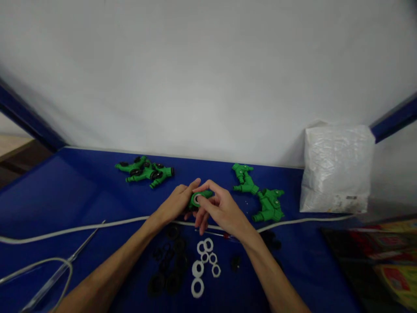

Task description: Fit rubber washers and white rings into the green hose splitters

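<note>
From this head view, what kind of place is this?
Likely a small-parts assembly bench. Both hands, left hand and right hand, hold one green fitting; more green fittings lie on the blue table, with white rings sorted in front.

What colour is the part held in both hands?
Green part, with a whitish ring on it; head view.

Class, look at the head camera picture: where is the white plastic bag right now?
The white plastic bag stands at the far right of the blue table, against the white wall, just right of the nearest green fittings.
</note>
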Motion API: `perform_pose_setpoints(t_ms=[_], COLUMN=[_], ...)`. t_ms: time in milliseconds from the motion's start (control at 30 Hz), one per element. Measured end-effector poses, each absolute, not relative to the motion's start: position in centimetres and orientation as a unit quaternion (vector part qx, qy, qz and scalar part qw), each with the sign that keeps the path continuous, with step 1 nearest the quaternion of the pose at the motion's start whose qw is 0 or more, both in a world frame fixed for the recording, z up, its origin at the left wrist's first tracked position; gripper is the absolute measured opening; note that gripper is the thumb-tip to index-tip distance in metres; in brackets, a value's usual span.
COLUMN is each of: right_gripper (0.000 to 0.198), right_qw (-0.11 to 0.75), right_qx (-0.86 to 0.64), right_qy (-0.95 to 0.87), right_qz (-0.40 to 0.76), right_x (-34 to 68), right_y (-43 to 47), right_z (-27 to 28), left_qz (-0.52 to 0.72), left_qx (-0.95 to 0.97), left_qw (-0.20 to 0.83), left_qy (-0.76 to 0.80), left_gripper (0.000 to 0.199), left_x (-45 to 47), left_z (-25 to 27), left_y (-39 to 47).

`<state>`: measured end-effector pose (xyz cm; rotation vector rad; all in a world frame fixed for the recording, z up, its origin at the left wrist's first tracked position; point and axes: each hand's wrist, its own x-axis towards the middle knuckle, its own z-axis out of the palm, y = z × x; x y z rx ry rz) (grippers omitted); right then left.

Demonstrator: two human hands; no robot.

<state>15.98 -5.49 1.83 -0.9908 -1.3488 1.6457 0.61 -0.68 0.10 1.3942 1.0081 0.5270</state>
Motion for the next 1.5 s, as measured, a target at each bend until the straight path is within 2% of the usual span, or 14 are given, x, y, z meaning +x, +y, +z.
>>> perform_pose_setpoints(t_ms=[333,667,900,1000,1100,1267,1400,1500], right_gripper=[0.015,0.017,0.017,0.016,0.023,0.038,0.039,0.037], right_qw=[0.363,0.379,0.352,0.364,0.391,0.458,0.504,0.527], right_qx=[-0.420,-0.385,-0.404,-0.422,-0.400,-0.378,-0.361,-0.353], right_qy=[-0.573,-0.545,-0.552,-0.561,-0.545,-0.498,-0.465,-0.444], right_qz=[0.603,0.641,0.639,0.612,0.625,0.632,0.633,0.633], right_x=[16.3,16.0,15.8,15.5,15.4,15.6,15.6,15.5], right_y=[-5.6,-5.7,-6.0,-6.0,-5.7,-5.0,-5.0,-5.0], right_z=[1.6,1.5,1.4,1.0,0.8,1.2,1.7,1.6], left_qz=[0.225,0.213,0.209,0.218,0.262,0.343,0.416,0.398], left_qx=[0.627,0.643,0.660,0.659,0.636,0.556,0.431,0.404], left_qw=[0.588,0.574,0.541,0.523,0.515,0.581,0.693,0.745], left_qy=[0.459,0.460,0.477,0.494,0.512,0.486,0.400,0.351], left_gripper=[0.074,0.073,0.075,0.074,0.067,0.056,0.048,0.047], left_x=[0.2,0.2,-0.1,-0.2,-0.3,-0.2,0.3,0.6], left_z=[0.3,-0.1,0.2,-0.2,-0.7,-0.8,-0.3,-0.1], left_y=[-0.4,-0.2,-0.5,-0.3,0.3,1.2,1.0,0.5])
